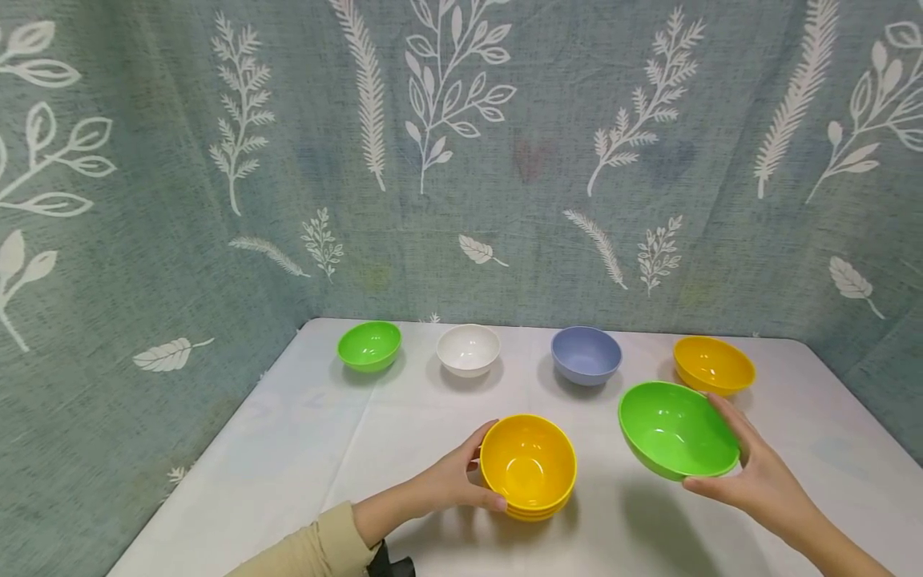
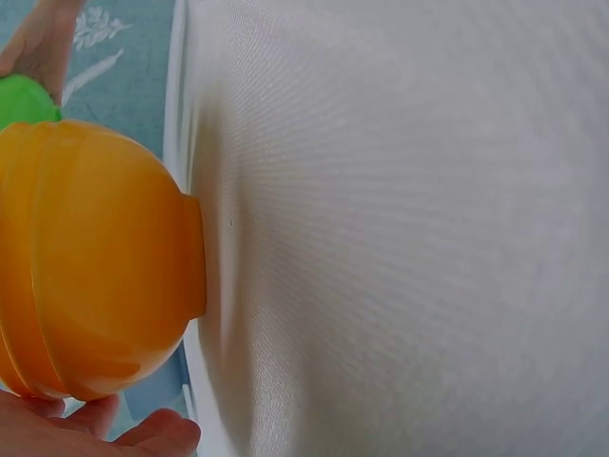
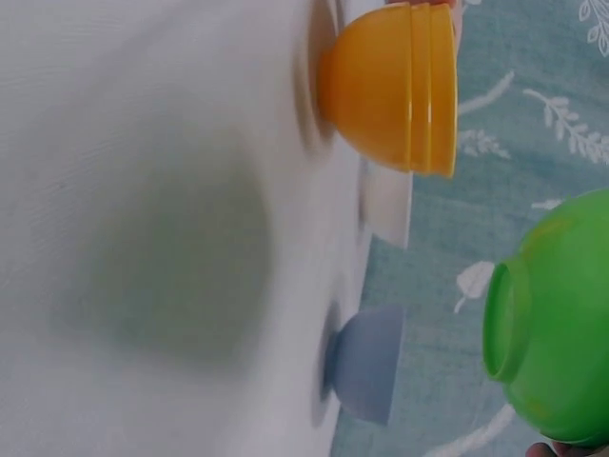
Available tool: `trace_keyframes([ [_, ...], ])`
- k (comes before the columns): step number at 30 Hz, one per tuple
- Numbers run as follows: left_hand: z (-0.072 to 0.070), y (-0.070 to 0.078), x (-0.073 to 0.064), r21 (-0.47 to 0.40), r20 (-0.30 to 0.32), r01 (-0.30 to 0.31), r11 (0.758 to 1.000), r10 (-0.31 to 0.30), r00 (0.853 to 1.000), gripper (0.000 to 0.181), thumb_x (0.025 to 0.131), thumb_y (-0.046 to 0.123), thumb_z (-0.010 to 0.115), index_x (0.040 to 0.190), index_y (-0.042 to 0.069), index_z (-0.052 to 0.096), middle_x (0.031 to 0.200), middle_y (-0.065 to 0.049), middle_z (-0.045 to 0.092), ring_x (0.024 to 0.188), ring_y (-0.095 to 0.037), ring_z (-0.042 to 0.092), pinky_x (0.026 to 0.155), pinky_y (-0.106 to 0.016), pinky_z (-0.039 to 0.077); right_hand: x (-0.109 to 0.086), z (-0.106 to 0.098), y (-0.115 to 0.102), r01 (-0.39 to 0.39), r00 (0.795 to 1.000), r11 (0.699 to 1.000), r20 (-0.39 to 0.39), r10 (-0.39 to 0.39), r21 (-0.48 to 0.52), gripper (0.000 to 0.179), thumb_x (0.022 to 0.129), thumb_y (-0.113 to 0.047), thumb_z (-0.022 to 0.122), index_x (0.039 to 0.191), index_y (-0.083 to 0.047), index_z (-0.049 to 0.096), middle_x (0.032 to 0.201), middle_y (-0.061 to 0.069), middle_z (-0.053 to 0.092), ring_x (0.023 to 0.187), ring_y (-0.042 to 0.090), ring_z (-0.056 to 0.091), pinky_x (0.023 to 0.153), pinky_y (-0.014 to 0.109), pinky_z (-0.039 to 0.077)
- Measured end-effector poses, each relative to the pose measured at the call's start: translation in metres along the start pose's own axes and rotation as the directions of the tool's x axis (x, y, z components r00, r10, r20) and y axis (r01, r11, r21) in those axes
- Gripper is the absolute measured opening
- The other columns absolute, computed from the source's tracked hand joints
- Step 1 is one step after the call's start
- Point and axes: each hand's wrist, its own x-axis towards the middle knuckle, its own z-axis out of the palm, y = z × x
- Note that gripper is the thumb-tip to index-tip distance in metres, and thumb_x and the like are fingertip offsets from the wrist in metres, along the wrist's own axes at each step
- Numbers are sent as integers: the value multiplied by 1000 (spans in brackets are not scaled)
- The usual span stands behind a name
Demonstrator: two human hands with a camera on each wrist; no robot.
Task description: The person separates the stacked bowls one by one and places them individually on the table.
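Note:
Near the front of the table, my left hand (image 1: 461,479) grips a stack of nested yellow bowls (image 1: 529,465) by its left side, thumb toward the front. The stacked rims show in the right wrist view, where the yellow stack (image 3: 385,90) stands at or just above the cloth; I cannot tell which. To its right, my right hand (image 1: 757,473) pinches a larger green bowl (image 1: 674,433) by its right rim. This green bowl (image 3: 561,314) is held up off the table, tilted, with a shadow beneath. Its inside looks bare.
Along the back of the white-covered table (image 1: 288,449) stand a small green bowl (image 1: 369,347), a white bowl (image 1: 469,350), a blue bowl (image 1: 586,355) and a yellow bowl (image 1: 714,365). A patterned grey-green curtain (image 1: 534,160) hangs behind and at the sides.

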Motion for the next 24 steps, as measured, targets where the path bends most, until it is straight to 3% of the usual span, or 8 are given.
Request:
trace_keyframes([
  [9, -1, 1, 0, 0, 0, 3, 1000, -3, 1000, 99, 70, 32, 79, 146, 15, 18, 145, -6, 32, 127, -27, 37, 104, -45, 32, -4, -9, 6, -71, 997, 997, 11, 71, -25, 103, 74, -16, 75, 147, -8, 3, 145, 30, 13, 115, 44, 28, 67, 9, 35],
  [16, -1, 1, -1, 4, 4, -2, 1000, 2, 1000, 100, 69, 34, 79, 146, 14, 17, 145, -7, 33, 127, -26, 37, 104, -44, 33, -5, -16, 8, -118, 993, 992, 23, 119, -34, 103, 77, -18, 73, 147, -8, -1, 146, 32, 8, 116, 46, 26, 69, 19, 39],
  [21, -1, 1, -1, 8, 2, 4, 1000, -4, 1000, 100, 69, 35, 79, 146, 15, 18, 145, -6, 33, 126, -27, 38, 103, -45, 33, -7, -20, 13, -135, 990, 989, 19, 136, -55, 103, 78, -20, 73, 147, -7, -2, 147, 32, 5, 117, 47, 25, 69, 20, 39],
  [23, -1, 1, 0, 9, 0, 10, 1000, -10, 1000, 100, 69, 36, 79, 146, 15, 18, 145, -6, 33, 126, -27, 38, 103, -45, 33, -9, -21, 20, -125, 992, 990, 5, 126, -65, 103, 78, -20, 73, 147, -8, -2, 147, 30, 6, 116, 46, 26, 67, 14, 36],
  [24, -1, 1, 0, 8, -1, 13, 1000, -13, 1000, 100, 69, 37, 79, 146, 16, 19, 145, -6, 33, 126, -27, 38, 103, -45, 33, -9, -21, 22, -129, 992, 989, 5, 129, -74, 103, 78, -21, 72, 147, -8, -3, 147, 30, 5, 116, 46, 26, 69, 19, 39],
])
